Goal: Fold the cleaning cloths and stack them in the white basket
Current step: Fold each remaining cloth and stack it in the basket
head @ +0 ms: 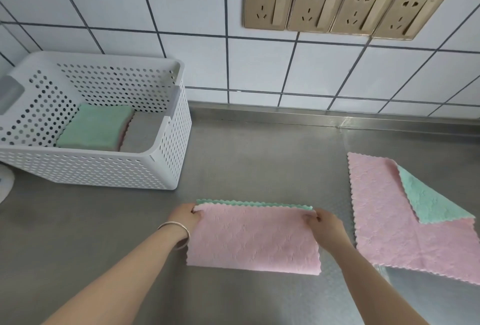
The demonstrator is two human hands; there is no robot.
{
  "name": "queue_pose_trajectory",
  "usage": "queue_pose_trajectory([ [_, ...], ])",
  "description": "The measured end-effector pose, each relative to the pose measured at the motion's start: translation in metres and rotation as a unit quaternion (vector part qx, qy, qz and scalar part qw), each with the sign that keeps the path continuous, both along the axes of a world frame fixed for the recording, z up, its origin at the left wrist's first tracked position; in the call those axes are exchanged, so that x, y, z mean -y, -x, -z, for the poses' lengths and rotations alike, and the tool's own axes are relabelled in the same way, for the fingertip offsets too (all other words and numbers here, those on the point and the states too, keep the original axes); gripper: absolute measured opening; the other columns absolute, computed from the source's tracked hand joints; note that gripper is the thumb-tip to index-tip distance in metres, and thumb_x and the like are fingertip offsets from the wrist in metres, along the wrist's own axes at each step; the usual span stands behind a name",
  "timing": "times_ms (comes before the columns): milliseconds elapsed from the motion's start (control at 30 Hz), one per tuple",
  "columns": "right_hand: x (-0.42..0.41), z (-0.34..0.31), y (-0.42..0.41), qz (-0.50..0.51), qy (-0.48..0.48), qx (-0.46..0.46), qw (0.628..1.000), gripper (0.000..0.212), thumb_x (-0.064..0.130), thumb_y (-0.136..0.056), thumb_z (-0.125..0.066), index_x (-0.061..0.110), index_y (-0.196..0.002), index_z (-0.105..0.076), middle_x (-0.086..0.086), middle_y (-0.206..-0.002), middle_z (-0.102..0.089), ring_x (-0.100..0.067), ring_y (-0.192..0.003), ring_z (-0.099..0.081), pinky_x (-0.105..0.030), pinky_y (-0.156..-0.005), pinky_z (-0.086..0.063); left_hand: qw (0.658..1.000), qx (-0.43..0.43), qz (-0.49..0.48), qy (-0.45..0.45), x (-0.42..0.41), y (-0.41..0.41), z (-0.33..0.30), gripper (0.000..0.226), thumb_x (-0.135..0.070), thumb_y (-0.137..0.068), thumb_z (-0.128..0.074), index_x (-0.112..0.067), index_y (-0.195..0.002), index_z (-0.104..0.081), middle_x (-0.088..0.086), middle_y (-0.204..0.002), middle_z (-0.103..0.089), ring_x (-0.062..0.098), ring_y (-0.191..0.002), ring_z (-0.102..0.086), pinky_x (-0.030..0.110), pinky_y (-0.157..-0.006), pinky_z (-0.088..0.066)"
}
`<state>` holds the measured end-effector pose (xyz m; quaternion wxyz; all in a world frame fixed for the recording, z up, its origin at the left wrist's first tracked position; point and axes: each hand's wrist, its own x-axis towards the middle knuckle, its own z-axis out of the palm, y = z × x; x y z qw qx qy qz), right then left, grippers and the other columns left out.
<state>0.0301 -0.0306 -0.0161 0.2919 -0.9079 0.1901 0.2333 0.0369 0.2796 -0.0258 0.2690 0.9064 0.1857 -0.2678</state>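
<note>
On the counter (pixel 233 158), both hands, left (pixel 185 217) and right (pixel 323 222), pinch the half-folded cloth's (pixel 253 239) far corners, apparently aligning edges before the next fold toward the basket (pixel 166 158).

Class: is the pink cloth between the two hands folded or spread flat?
Folded in half: the pink cloth is doubled, its green underside edge peeking out along the far side.
</note>
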Motion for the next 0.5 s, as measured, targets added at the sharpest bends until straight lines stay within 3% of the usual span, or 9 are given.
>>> queue_pose_trajectory([
  [267,-0.004,0.008,-0.005,0.01,0.05,0.021,0.998,0.021,0.024,-0.093,-0.045,0.012,-0.094,-0.061,-0.015,-0.095,-0.066,-0.03,-0.084,-0.057,-0.03,-0.065,-0.039,1.0,-0.006,-0.024,-0.018,-0.002,-0.006,0.011,0.019,-0.021,-0.093,-0.047,-0.008,-0.087,-0.06,0.017,-0.096,-0.064,0.025,-0.079,-0.051,0.024,-0.066,-0.033],
  [367,-0.005,0.01,-0.006,0.013,0.054,0.024,0.998,0.015,0.023,-0.093,-0.044,0.018,-0.082,-0.052,-0.015,-0.092,-0.065,-0.027,-0.076,-0.051,-0.03,-0.063,-0.038,1.0,-0.004,-0.019,-0.022,-0.003,-0.007,0.014,0.027,-0.023,-0.094,-0.046,-0.003,-0.102,-0.062,0.017,-0.106,-0.064,0.029,-0.091,-0.057,0.028,-0.071,-0.037],
  [500,-0.006,0.013,-0.004,0.021,0.057,0.032,0.998,0.015,0.023,-0.093,-0.042,0.018,-0.084,-0.053,-0.014,-0.089,-0.064,-0.027,-0.075,-0.05,-0.03,-0.064,-0.038,1.0,0.004,-0.01,-0.021,-0.003,-0.007,0.014,0.029,-0.021,-0.095,-0.044,-0.004,-0.114,-0.059,0.016,-0.118,-0.061,0.031,-0.107,-0.057,0.029,-0.082,-0.041],
])
